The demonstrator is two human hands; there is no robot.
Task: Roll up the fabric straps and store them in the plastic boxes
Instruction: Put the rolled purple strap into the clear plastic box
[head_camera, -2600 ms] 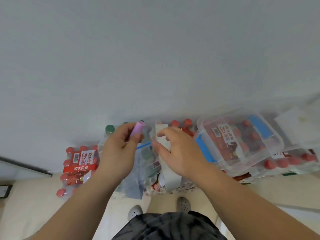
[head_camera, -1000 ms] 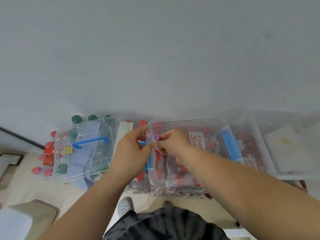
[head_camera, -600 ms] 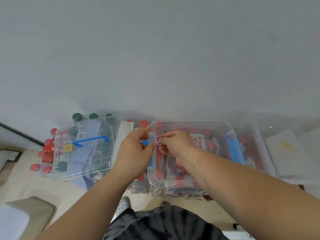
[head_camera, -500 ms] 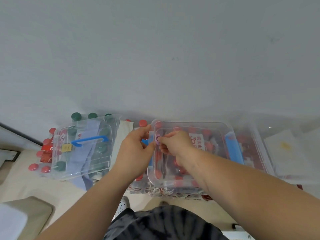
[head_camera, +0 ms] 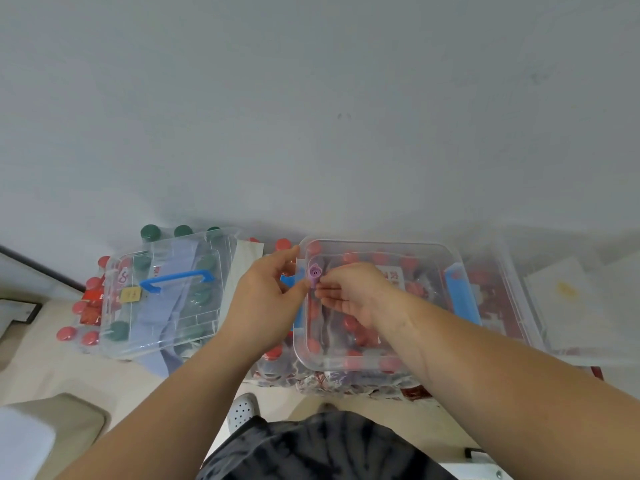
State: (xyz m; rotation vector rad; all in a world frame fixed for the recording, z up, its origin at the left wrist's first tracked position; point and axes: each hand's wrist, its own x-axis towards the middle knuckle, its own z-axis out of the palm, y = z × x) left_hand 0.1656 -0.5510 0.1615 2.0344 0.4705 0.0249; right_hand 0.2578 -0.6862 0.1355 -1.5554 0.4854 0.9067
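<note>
Pinching the purple strap (head_camera: pixel 315 273) from both sides. Left hand (head_camera: pixel 264 306) is closing on it with the thumb tip; right hand (head_camera: pixel 349 293) is clamping it with the fingertips. Neither hand is holding anything else.

Position: I am holding the strap in the air above the far-left corner of the open box (head_camera: pixel 381 243), not resting on its floor.

Progress, as I judge it: rolling of this strap is looking nearly done. It is sitting as a tight coil, with only a short end hanging below the roll. The drop into the box is not yet made. The open box is showing no straps inside that I can make out; red shapes seen through its clear floor are the red-capped bottles (head_camera: pixel 65 333) stacked underneath. To the left, the lidded box (head_camera: pixel 121 344) with the blue handle (head_camera: pixel 176 279) is holding pale blue fabric (head_camera: pixel 156 317), loose and unrolled, some spilling out at its near edge, so more rolling is likely waiting.

Look of the strap: small, lilac, narrow, its spiral end facing me with a dark centre.
</note>
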